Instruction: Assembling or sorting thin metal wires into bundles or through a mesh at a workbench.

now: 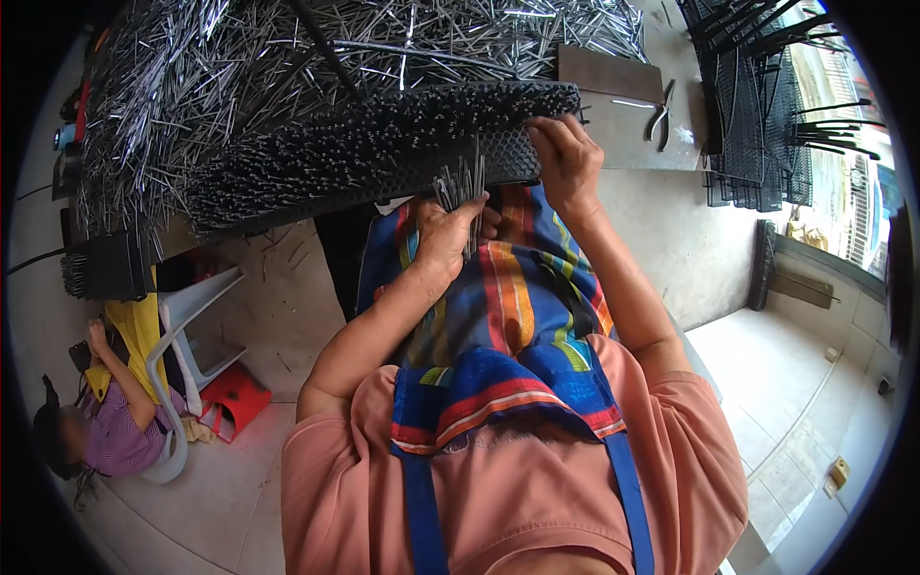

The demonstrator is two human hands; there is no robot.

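A long black perforated rack (513,156) lies across in front of me, thickly filled with thin dark rods standing up from its holes. Bare holes show along the near right part. My left hand (443,238) is closed round a bundle of thin metal rods (468,184), just below the rack's near edge. The bundle points up and away from me. At the rack's right end, my right hand (571,161) has its thumb and fingertips pinched together. Whether a rod is between those fingertips is too small to tell.
A big heap of loose metal rods (192,86) covers the worktable behind the rack. Pliers (660,117) and a brown plate (609,73) lie at the right. Black mesh racks (757,125) hang far right. At left, another person (120,422) sits in a chair.
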